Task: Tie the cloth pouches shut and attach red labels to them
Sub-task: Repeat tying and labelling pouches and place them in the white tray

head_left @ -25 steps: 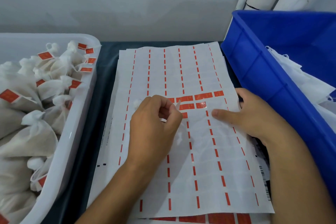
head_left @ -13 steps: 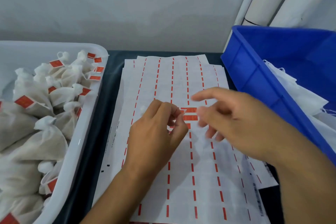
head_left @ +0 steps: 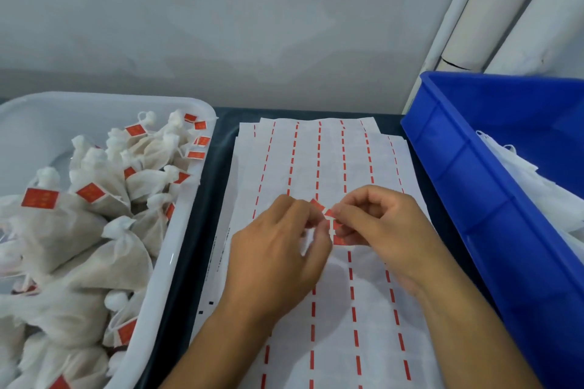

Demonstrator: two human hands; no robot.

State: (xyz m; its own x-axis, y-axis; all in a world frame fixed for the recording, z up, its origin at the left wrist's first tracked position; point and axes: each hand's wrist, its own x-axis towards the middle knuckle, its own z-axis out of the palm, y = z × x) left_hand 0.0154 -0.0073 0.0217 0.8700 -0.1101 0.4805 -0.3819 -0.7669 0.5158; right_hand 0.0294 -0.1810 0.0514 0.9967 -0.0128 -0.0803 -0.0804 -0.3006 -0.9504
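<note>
**Both hands on one red label, above the sheets**

Left hand (head_left: 278, 259) and right hand (head_left: 379, 227) meet fingertip to fingertip over the label sheets (head_left: 331, 167). Grip, both sides: fingers curled and pressed together, pinching a red label (head_left: 328, 215) between them. White cloth or string shows under the left fingers; which it is, cannot tell. Just under the grip, a few more red labels lie on the top sheet, partly hidden by the right fingers. Sheets otherwise stripped, only dashed red lines left.

Left of the grip: white tub (head_left: 177, 262) heaped with tied cloth pouches (head_left: 94, 230), most carrying red labels. Right of the grip: blue crate (head_left: 474, 199), white fabric inside. Dark surface (head_left: 205, 230) shows between tub and sheets. Beyond the grip, a plain grey wall (head_left: 221, 25).
</note>
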